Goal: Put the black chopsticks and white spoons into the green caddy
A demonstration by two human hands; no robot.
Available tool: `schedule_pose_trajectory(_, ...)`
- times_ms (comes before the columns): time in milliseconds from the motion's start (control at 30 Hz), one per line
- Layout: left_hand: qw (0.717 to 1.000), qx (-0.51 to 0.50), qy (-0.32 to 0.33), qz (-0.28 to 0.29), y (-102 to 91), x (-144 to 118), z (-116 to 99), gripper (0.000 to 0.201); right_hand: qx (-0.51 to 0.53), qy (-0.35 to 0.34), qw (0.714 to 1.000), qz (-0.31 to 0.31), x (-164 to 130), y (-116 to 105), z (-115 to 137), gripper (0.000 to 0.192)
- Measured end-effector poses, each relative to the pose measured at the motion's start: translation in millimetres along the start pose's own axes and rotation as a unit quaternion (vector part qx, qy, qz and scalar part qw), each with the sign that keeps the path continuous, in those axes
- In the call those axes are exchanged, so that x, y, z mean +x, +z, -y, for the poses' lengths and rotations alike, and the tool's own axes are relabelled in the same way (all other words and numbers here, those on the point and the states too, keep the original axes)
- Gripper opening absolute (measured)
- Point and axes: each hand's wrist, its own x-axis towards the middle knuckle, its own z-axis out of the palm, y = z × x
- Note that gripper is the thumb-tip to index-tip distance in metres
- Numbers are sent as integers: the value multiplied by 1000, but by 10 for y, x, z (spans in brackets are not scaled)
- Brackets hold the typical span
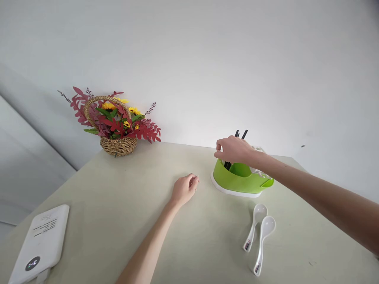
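1. The right hand [233,150] is held over the green holder [239,179], which stands on the table [133,221] at about 3 o'clock from the table's middle.
2. Black chopsticks [240,135] are seen standing in the holder; their long axis runs nearly upright, the tops leaning toward 1 o'clock.
3. The right hand's fingers [219,148] are pinched together at the chopsticks, but whether the sticks are actually clamped cannot be told, since the hand covers their middle part.
4. The lower ends of the chopsticks are hidden inside the holder, and their number cannot be made out.
5. A white part at the back of the holder is mostly hidden behind the right wrist.
6. The left hand [184,189] is rested on the table at 9 o'clock of the holder, its fingers curled loosely together around nothing.
7. Two white spoons [259,236] are laid side by side at 6 o'clock of the holder, bowls pointing toward 12 o'clock.
8. A flower basket [118,144] is placed at 10 o'clock, and a white device [41,242], partly cut off, at 8 o'clock.
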Motion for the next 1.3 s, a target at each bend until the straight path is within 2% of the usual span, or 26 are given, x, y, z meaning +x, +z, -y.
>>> schedule_pose_trajectory(167, 1000, 2, 1, -3, -3, -1, -4, 37, 71, 14, 997, 27, 31, 14, -82, 33)
schedule_pose_trajectory(433, 1000, 5, 5, -1, -11, 7, 6, 37, 117, 16, 993, 13, -53, -21, -124, 46)
schedule_pose_trajectory(667, 1000, 5, 10, -5, -27, 1, 10, 38, 147, 4, 989, -6, -209, -93, -207, 33)
schedule_pose_trajectory(800, 1000, 7, 14, -7, -30, 3, 16, 37, 183, -24, 982, -34, -553, -109, -228, 24)
schedule_pose_trajectory(933, 1000, 10, 15, -6, -25, 14, 17, 39, 157, -95, 982, -39, -1119, 55, -285, 28)
schedule_pose_trajectory(1000, 1000, 12, 14, -5, -22, 16, 11, 39, 92, -162, 982, -42, -1410, 203, -361, 33)
schedule_pose_trajectory(1067, 1000, 17, 16, -5, -19, 13, 1, 38, -1, -246, 968, -40, -1651, 373, -472, 39)
schedule_pose_trajectory(1133, 1000, 24, 19, -6, -18, 8, -11, 37, -73, -283, 956, -35, -1813, 540, -605, 39)
schedule_pose_trajectory(1200, 999, 30, 22, -5, -20, 3, -21, 35, -106, -269, 957, -31, -1887, 680, -750, 37)
schedule_pose_trajectory(1300, 999, 34, 22, -3, -26, 0, -33, 34, -111, -195, 974, 3, -1878, 815, -973, 36)
